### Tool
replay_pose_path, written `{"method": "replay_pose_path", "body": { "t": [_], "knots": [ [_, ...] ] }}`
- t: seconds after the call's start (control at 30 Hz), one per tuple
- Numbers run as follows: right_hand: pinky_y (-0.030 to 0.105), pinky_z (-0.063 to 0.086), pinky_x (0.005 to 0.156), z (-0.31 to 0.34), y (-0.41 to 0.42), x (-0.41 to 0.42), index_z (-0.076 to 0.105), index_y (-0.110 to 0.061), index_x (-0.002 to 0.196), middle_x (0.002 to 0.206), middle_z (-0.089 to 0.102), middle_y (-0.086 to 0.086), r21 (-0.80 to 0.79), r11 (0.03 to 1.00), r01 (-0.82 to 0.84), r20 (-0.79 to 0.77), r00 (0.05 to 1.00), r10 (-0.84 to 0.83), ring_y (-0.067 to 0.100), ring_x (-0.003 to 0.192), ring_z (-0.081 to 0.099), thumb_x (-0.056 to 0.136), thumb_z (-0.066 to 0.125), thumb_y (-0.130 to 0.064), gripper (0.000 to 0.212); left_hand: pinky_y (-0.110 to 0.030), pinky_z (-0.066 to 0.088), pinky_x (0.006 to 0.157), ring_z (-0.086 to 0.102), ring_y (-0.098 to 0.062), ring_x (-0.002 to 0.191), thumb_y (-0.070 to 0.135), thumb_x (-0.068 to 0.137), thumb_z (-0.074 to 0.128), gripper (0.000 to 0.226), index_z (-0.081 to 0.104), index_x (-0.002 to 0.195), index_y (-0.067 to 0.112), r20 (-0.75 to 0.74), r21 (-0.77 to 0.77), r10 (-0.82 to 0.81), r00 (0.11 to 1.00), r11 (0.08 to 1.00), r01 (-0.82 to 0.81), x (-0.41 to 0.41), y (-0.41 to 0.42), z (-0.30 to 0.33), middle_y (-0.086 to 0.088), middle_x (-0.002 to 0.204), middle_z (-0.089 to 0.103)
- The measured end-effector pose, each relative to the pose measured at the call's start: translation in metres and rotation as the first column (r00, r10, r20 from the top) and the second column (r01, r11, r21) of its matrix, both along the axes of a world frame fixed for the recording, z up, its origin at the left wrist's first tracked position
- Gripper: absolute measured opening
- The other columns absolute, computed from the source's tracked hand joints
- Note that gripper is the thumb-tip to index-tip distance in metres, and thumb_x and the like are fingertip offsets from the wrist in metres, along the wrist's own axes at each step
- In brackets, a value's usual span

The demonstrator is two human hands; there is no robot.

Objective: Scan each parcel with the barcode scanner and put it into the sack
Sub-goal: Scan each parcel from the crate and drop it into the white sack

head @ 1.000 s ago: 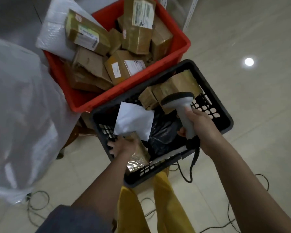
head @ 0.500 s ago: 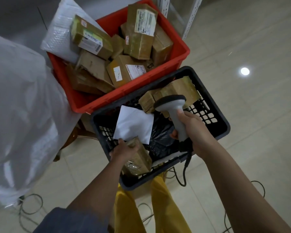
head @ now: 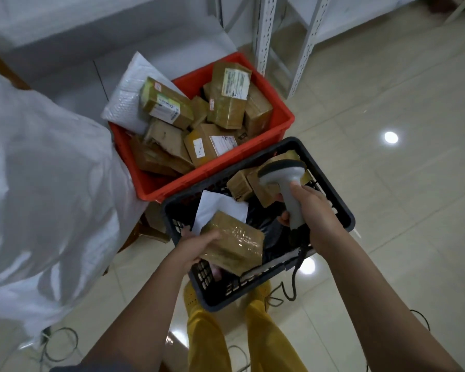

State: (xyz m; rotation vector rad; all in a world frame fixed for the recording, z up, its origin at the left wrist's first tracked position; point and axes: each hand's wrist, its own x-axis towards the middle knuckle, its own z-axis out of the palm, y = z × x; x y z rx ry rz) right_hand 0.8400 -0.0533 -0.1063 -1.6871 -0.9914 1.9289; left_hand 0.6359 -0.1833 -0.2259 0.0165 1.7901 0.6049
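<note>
The parcel (head: 232,241) looks like brown cardboard wrapped in shiny, crinkly clear tape. Under it the black basket (head: 330,183) is matt perforated plastic, and behind that the red crate (head: 277,107) is smooth plastic. The scanner (head: 286,181) is grey matt plastic (floor tiles (head: 387,210) very glossy). Left of the basket, the white sack (head: 46,183) has a woven plastic sheen.

Held parcel (head: 232,244): brown box under glossy clear tape, tilted, lifted over the near edge of the black basket (head: 330,189), centre of view. Barcode scanner (head: 287,181): grey, pistol-grip, head toward 12 o'clock, at 2 o'clock from parcel. Sack (head: 46,189): white, bulky, at 9 o'clock. More taped parcels (head: 226,103) piled in the red crate (head: 279,124) at 12 o'clock.
</note>
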Motion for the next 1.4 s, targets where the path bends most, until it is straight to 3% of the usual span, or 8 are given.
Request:
{"method": "replay_pose_path", "body": {
  "t": [0.23,0.43,0.67,0.77,0.93,1.1,1.23,1.4],
  "knots": [
    [0.036,0.055,0.064,0.058,0.020,-0.005,0.049,-0.015,0.131,0.109,0.065,0.005,0.077,0.980,0.183,0.132,0.972,-0.192,0.021,0.086,0.065,0.086,0.069,-0.054,0.063,-0.029,0.047,0.070,0.063,-0.015,0.090,0.040,0.055,0.083,0.100,0.035,0.142,0.036,0.091,0.506,0.134,0.987,0.847,-0.162,-0.025,0.049,0.106,0.004,0.112,0.069],
    [0.029,0.048,0.058,0.126,0.033,-0.018,0.050,-0.020,0.117,0.100,0.061,-0.002,0.243,0.959,0.143,0.102,0.980,-0.172,0.016,0.085,0.064,0.075,0.062,-0.076,0.071,-0.032,0.056,0.085,0.066,-0.016,0.110,0.014,0.066,0.086,0.088,0.045,0.139,0.039,0.100,0.788,-0.141,0.985,0.616,0.008,-0.024,0.081,0.203,0.000,0.123,0.067],
    [0.021,0.051,0.053,0.164,0.029,-0.019,0.045,-0.025,0.121,0.103,0.063,0.001,0.487,0.863,0.133,-0.028,0.990,-0.136,0.010,0.069,0.064,0.082,0.080,-0.029,0.053,-0.044,0.056,0.086,0.066,-0.026,0.110,0.057,0.073,0.073,0.068,0.054,0.125,0.016,0.175,0.801,-0.188,0.966,0.598,-0.029,-0.039,0.092,0.269,-0.008,0.122,0.068],
    [0.017,0.052,0.056,0.168,0.025,-0.023,0.043,-0.025,0.126,0.105,0.067,-0.003,0.550,0.827,0.116,-0.074,0.993,-0.090,0.006,0.077,0.071,0.079,0.083,-0.018,0.062,-0.042,0.057,0.081,0.071,-0.024,0.099,0.043,0.057,0.088,0.069,0.051,0.108,0.015,0.092,0.768,-0.131,0.987,0.640,0.013,-0.042,0.096,0.276,-0.012,0.115,0.070],
    [0.020,0.055,0.062,0.175,0.029,-0.025,0.043,-0.025,0.125,0.107,0.072,-0.008,0.583,0.801,0.136,-0.130,0.989,-0.073,0.001,0.086,0.071,0.079,0.082,-0.011,0.063,-0.043,0.057,0.075,0.070,-0.030,0.103,0.026,0.052,0.094,0.097,0.042,0.133,0.021,0.164,0.698,-0.187,0.969,0.716,0.020,-0.052,0.099,0.277,-0.012,0.120,0.068],
    [0.024,0.056,0.065,0.178,0.034,-0.019,0.046,-0.025,0.123,0.112,0.070,-0.003,0.588,0.796,0.145,-0.142,0.987,-0.075,0.011,0.091,0.071,0.080,0.081,-0.008,0.058,-0.050,0.056,0.085,0.067,-0.034,0.106,0.020,0.076,0.078,0.073,0.043,0.140,0.013,0.148,0.685,-0.115,0.982,0.729,-0.018,-0.055,0.103,0.276,-0.013,0.110,0.072],
    [0.024,0.054,0.059,0.182,0.033,-0.011,0.045,-0.020,0.129,0.106,0.068,0.011,0.464,0.880,0.096,-0.180,0.984,-0.012,0.009,0.065,0.068,0.072,0.086,-0.028,0.071,-0.034,0.056,0.058,0.073,-0.021,0.081,0.009,0.070,0.075,0.067,0.047,0.130,0.017,0.168,0.752,-0.062,0.984,0.654,-0.087,-0.061,0.110,0.291,-0.009,0.099,0.075],
    [0.029,0.056,0.059,0.182,0.033,-0.007,0.039,-0.013,0.136,0.113,0.070,0.022,0.349,0.937,0.016,-0.207,0.976,0.061,0.024,0.078,0.071,0.059,0.088,-0.027,0.093,-0.036,0.059,0.069,0.072,-0.023,0.092,-0.006,0.079,0.070,0.056,0.050,0.123,0.024,-0.010,0.757,-0.262,0.965,0.628,0.178,-0.062,0.110,0.305,-0.009,0.118,0.067]
  ]
}}
